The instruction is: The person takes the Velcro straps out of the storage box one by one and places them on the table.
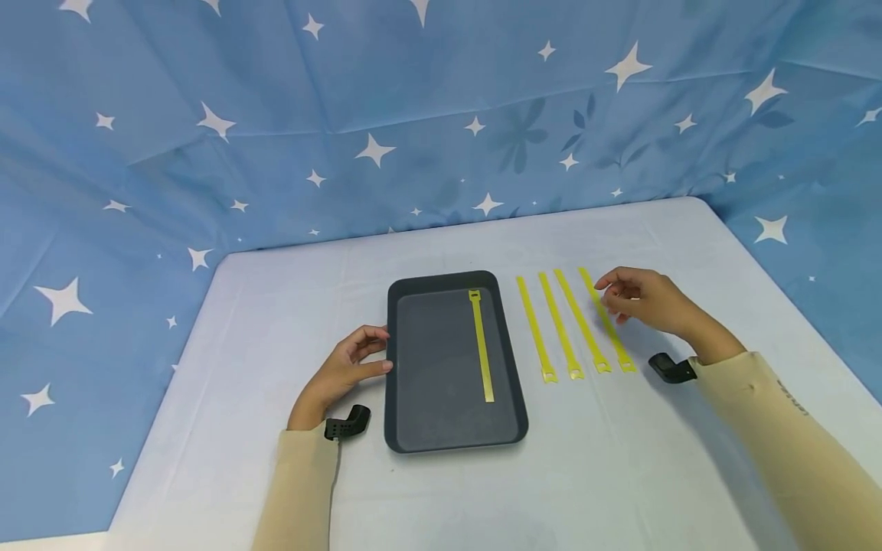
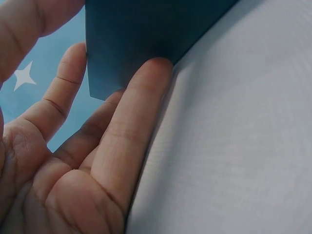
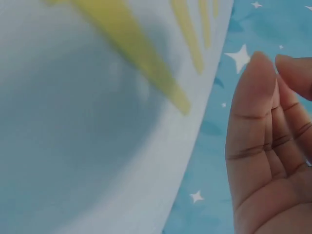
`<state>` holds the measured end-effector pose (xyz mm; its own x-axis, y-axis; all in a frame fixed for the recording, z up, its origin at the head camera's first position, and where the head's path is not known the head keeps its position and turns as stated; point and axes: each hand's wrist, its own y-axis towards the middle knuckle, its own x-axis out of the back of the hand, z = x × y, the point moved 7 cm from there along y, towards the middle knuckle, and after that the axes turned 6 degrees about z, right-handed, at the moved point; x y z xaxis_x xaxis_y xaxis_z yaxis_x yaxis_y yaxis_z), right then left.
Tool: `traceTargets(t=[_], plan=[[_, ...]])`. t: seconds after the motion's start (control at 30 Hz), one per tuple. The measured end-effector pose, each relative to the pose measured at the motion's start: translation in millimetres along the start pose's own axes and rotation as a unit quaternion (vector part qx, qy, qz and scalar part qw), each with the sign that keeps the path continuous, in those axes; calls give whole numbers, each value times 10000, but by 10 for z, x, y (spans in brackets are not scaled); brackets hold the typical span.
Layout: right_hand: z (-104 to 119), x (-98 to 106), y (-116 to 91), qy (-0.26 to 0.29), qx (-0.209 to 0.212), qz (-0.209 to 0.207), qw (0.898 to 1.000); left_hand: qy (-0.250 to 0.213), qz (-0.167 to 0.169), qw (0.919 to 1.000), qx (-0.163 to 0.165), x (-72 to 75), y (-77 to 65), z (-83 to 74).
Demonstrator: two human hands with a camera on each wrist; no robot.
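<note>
A dark grey tray [image 1: 441, 367] lies on the table, and inside it is one yellow strap-style cable tie [image 1: 482, 348] with a slotted head at the far end. My left hand [image 1: 351, 363] rests at the tray's left side; in the left wrist view its thumb [image 2: 131, 126] touches the outer wall. Several more yellow cable ties [image 1: 561, 325] lie side by side to the right of the tray, heads toward me. Over the rightmost cable tie [image 3: 141, 53] hovers my right hand [image 1: 641, 298], fingers loosely bent and holding nothing.
A white cloth [image 1: 620, 474] covers the table. Behind and beside it hangs a blue curtain [image 1: 413, 99] with white stars. Each wrist carries a small black camera, one by the left hand [image 1: 347, 422] and one by the right [image 1: 671, 369].
</note>
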<state>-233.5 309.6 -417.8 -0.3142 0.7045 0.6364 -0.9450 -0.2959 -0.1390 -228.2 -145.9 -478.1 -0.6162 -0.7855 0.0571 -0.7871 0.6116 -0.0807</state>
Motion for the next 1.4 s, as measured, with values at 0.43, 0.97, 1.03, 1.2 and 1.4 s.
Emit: traceTargets(t=[0.43, 0.97, 1.03, 1.2, 1.4], plan=[[410, -30, 145, 214, 1025, -190, 9943, 27, -2, 10000, 37, 16, -10, 22], [757, -331, 383, 749, 1694, 502, 9814, 3, -3, 10000, 83, 5, -8, 6], [793, -355, 405, 749, 1780, 526, 9798, 22, -3, 10000, 65, 7, -4, 1], [882, -413, 452, 687, 1970, 603, 9761, 78, -7, 10000, 30, 10, -1, 0], [957, -487, 518, 676, 1941, 722, 9760, 137, -41, 9999, 40, 21, -1, 14]])
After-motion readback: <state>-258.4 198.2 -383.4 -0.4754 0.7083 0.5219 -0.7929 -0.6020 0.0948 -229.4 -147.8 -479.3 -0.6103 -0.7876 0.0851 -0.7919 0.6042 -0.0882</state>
